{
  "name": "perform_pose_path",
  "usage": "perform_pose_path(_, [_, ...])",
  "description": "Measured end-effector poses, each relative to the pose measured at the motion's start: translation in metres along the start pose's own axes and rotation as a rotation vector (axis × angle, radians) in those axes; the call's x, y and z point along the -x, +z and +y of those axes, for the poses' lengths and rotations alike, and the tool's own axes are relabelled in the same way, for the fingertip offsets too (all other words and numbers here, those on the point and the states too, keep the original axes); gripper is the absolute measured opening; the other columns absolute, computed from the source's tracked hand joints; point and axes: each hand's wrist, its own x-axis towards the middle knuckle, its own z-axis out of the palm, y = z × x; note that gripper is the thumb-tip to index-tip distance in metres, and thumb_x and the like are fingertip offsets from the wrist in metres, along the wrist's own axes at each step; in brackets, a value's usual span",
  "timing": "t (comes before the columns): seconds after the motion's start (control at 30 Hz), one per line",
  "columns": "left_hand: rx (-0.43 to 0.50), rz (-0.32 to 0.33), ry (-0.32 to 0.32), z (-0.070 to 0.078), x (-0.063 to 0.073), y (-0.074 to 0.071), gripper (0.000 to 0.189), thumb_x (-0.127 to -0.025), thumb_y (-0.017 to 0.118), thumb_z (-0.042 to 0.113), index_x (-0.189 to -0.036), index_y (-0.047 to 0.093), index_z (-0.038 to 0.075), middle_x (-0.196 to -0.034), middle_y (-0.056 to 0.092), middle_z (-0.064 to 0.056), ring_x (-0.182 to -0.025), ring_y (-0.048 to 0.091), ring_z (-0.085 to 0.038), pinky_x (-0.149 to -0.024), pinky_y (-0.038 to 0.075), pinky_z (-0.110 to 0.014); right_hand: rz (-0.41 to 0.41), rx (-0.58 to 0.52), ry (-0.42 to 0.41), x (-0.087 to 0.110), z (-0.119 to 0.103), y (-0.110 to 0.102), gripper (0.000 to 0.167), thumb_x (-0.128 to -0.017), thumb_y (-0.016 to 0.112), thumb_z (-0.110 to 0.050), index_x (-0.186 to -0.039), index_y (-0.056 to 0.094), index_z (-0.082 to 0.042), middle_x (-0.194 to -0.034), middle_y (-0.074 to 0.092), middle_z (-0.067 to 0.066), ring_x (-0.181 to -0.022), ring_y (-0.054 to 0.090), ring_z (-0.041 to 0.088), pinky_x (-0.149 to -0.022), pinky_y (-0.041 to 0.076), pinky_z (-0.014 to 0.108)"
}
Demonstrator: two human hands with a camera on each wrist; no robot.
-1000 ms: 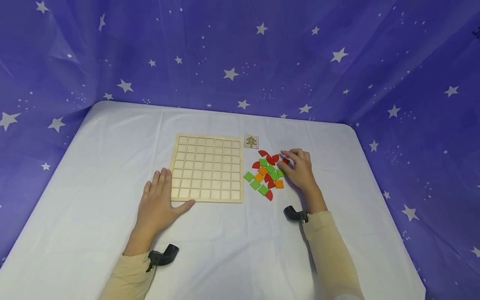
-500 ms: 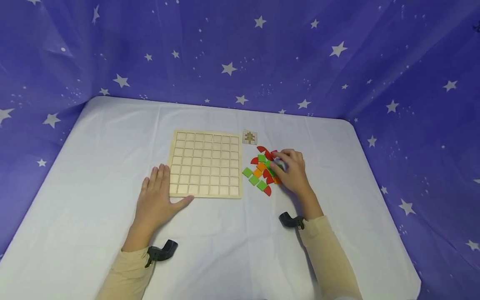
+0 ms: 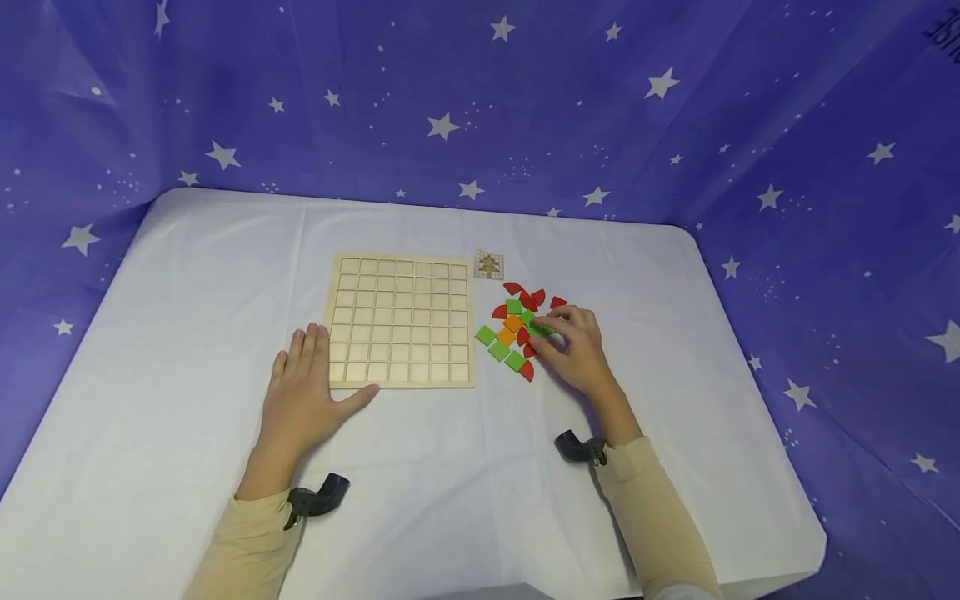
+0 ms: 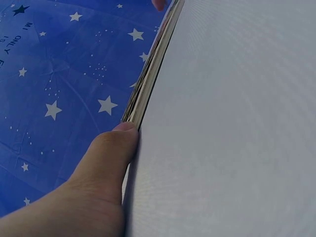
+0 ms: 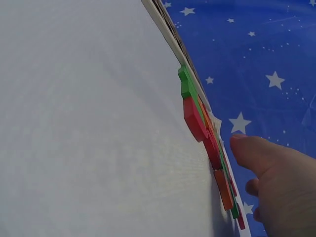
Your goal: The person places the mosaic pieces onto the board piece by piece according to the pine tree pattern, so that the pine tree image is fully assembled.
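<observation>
My left hand [image 3: 300, 404] lies with straight fingers along the left edge of a square wooden grid board [image 3: 403, 316], its thumb at the front edge. In the left wrist view the thumb [image 4: 108, 150] touches the board's side [image 4: 152, 74]. My right hand [image 3: 576, 350] hovers over a loose group of flat coloured pieces, partly hiding them. Nothing shows between its thumb and fingers, and in the right wrist view the thumb [image 5: 252, 150] stands apart from the pieces. Among them are green squares [image 3: 498, 352], orange squares [image 3: 512, 323] and red quarter-circles [image 3: 527, 371].
A small card [image 3: 489, 265] with a tree-like pattern on a grid lies just beyond the board's far right corner. One red piece [image 3: 558, 302] sits slightly apart behind my right hand. A white cloth [image 3: 435, 508] covers the table, with a blue starry curtain [image 3: 360, 58] behind it.
My right hand has moved left and nearer over the pieces, uncovering the red piece behind it. The left hand keeps its place at the board. The head view has shifted slightly.
</observation>
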Motion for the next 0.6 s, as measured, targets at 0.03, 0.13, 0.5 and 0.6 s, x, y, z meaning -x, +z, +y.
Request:
perform_pose_path(0.03, [0.001,0.000,0.000,0.000,0.000,0.000,0.119,-0.083,0.057,0.075,-0.159,0.002,0.000,-0.167,0.005,-0.020,-0.155,0.002,-0.040,-0.123,0.006,-0.061,-0.005,-0.001,-0.007,0.000,0.000,0.000,0.032,-0.087,0.076,-0.028,-0.117,0.073,-0.017,-0.122,0.057,0.007,-0.120,0.041,0.031,-0.101,0.033,0.053])
perform_pose_path(0.13, [0.003,0.003,0.001,0.000,0.000,0.000,0.119,-0.083,0.057,0.075,-0.159,0.002,0.001,-0.167,0.005,-0.020,-0.155,0.001,-0.040,-0.123,0.005,-0.060,-0.017,0.004,-0.021,-0.002,-0.001,0.003,0.032,-0.086,0.077,-0.030,-0.116,0.074,-0.018,-0.121,0.058,0.006,-0.120,0.041,0.030,-0.100,0.034,0.052])
perform_pose_path(0.5, [0.003,-0.005,-0.009,-0.002,-0.001,0.002,0.120,-0.082,0.056,0.077,-0.159,0.002,0.003,-0.167,0.005,-0.018,-0.155,0.000,-0.037,-0.124,0.005,-0.059,-0.046,0.050,-0.007,-0.009,-0.008,0.010,0.030,-0.085,0.079,-0.032,-0.111,0.077,-0.017,-0.121,0.060,0.006,-0.116,0.043,0.028,-0.094,0.040,0.046])
perform_pose_path(0.6, [0.001,0.002,-0.008,-0.001,-0.001,0.001,0.120,-0.082,0.056,0.077,-0.159,0.002,0.002,-0.167,0.005,-0.019,-0.155,0.001,-0.038,-0.124,0.006,-0.060,-0.045,0.046,-0.008,-0.011,-0.009,0.010,0.029,-0.085,0.079,-0.032,-0.109,0.077,-0.017,-0.120,0.060,0.006,-0.116,0.043,0.027,-0.092,0.041,0.043])
